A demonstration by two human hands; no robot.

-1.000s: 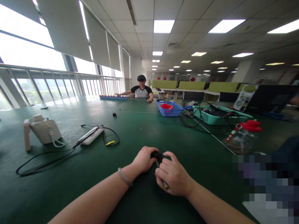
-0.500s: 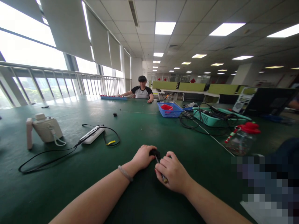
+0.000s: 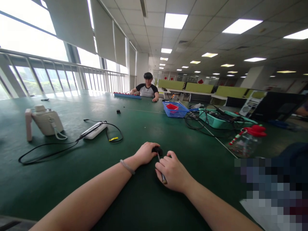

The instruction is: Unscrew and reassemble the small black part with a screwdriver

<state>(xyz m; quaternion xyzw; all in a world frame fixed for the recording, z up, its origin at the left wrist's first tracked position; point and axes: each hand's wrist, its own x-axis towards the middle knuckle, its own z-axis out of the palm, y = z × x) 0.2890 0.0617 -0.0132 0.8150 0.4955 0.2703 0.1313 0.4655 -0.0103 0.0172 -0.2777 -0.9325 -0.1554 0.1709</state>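
Note:
My left hand is closed around a small black object on the green table, most of it hidden under the fingers. My right hand is closed on a thin tool with a dark shaft and a brownish end, whose tip touches the black object. Both hands rest on the table near its front middle. A clear bangle circles my left wrist.
A beige telephone and a white power strip with black cables lie to the left. A blue basket, a teal basket with cables and a red-lidded jar stand to the right. A person sits at the far end.
My hands keep their grip on the black object and the tool. The view has shifted a little, so both hands sit slightly higher and further left in the picture.

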